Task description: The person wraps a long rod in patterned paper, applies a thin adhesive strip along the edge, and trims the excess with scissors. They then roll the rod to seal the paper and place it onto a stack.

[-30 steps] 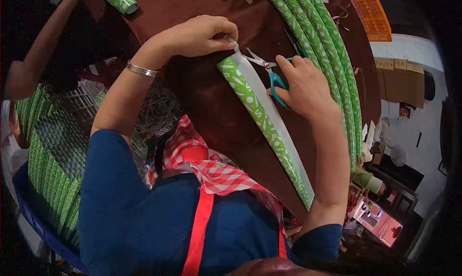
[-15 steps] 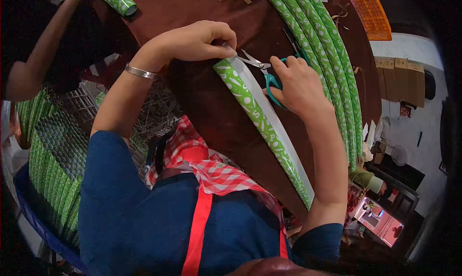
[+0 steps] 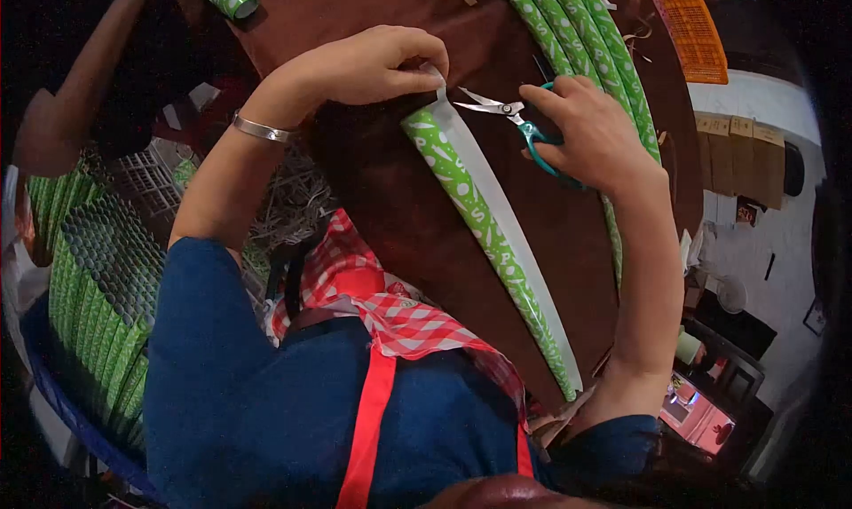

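Note:
A long green tube with a white printed pattern (image 3: 484, 220) lies slantwise on the brown table, a pale strip (image 3: 513, 216) running along its right side. My left hand (image 3: 390, 61) is at the tube's upper end, thumb and fingers pinching the loose end of that pale strip. In my right hand (image 3: 595, 132) are scissors with teal handles (image 3: 508, 109). Their blades are spread and point left toward the strip, a little apart from it.
More long green tubes (image 3: 581, 43) lie along the table's right side. At the far left, a blue crate (image 3: 67, 402) holds many stacked tubes (image 3: 98, 331). An orange basket (image 3: 688, 30) stands at upper right. Another person's arm (image 3: 89, 83) shows at upper left.
The scissors in my right hand have moved right, away from the pale strip. My left hand has shifted slightly up and right, pulling the strip's loose end up from the tube.

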`<state>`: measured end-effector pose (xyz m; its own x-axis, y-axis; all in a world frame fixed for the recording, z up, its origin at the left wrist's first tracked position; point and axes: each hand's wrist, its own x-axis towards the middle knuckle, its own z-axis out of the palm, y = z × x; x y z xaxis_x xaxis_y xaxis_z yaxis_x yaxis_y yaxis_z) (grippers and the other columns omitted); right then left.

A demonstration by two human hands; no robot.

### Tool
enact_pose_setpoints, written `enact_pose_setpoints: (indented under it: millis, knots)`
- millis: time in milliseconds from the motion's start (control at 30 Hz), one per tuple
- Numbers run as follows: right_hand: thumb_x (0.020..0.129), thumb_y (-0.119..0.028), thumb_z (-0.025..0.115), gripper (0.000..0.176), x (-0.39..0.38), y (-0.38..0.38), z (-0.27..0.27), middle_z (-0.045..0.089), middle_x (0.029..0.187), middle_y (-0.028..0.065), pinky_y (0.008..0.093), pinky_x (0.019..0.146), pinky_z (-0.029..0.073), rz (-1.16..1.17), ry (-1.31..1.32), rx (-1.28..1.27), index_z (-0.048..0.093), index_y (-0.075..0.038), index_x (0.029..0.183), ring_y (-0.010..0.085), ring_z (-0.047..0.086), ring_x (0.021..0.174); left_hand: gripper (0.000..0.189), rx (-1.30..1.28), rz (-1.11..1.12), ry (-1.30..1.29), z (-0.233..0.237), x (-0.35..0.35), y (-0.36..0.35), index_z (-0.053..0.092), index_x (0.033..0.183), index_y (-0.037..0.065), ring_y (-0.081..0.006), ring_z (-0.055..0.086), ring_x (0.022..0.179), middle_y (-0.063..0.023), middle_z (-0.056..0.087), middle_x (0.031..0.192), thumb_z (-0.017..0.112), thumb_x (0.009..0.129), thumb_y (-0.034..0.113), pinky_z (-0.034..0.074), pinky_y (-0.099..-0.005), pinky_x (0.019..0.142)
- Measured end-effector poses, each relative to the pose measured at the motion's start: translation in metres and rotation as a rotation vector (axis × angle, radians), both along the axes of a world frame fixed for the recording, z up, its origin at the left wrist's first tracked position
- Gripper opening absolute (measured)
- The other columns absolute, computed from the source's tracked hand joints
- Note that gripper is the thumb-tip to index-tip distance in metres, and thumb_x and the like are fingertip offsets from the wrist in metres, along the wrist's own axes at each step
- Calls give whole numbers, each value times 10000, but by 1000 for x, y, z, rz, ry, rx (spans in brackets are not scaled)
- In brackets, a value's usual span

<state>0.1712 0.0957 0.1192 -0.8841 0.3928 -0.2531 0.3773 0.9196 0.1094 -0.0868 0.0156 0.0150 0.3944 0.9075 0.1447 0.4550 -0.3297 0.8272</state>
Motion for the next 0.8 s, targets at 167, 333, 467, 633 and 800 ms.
enact_pose_setpoints:
  millis: [167, 333, 467, 633, 800]
  knots:
    - [694, -146, 735, 554, -21, 9, 7, 554, 974, 97, 401, 849, 465, 83, -55, -2, 572, -98, 1221, 285, 549, 977, 190, -10, -14, -66, 2, -1, -5, 587, 1005, 10, -193, 592, 899, -92, 608, 938, 579, 923, 181, 472, -323, 809]
    - [685, -126, 740, 532, -36, 14, 6, 561, 970, 84, 400, 854, 473, 183, -101, 20, 585, -114, 1193, 275, 551, 987, 182, -14, -5, -128, -2, 1, -4, 584, 1014, 7, -184, 587, 907, -89, 607, 940, 570, 927, 167, 468, -316, 820]
    - [679, -127, 748, 525, -43, 15, 9, 563, 972, 79, 398, 855, 474, 214, -139, 50, 588, -118, 1179, 273, 551, 990, 199, 32, -1, -103, -2, 3, -1, 581, 1022, 4, -202, 588, 927, -98, 606, 958, 573, 929, 179, 467, -320, 835]
    - [677, -127, 748, 503, -50, 19, 7, 560, 955, 71, 397, 844, 476, 291, -123, 53, 594, -117, 1156, 270, 552, 972, 208, 11, 13, -98, -4, 0, -3, 580, 1034, 5, -215, 591, 943, -109, 608, 979, 573, 930, 186, 468, -329, 846]
    - [676, -114, 740, 498, -53, 20, 10, 559, 937, 76, 400, 834, 477, 300, -130, 28, 598, -112, 1154, 274, 554, 961, 209, -3, 21, -98, -5, 1, -3, 580, 1045, 9, -231, 598, 942, -115, 615, 983, 573, 927, 181, 471, -339, 849]
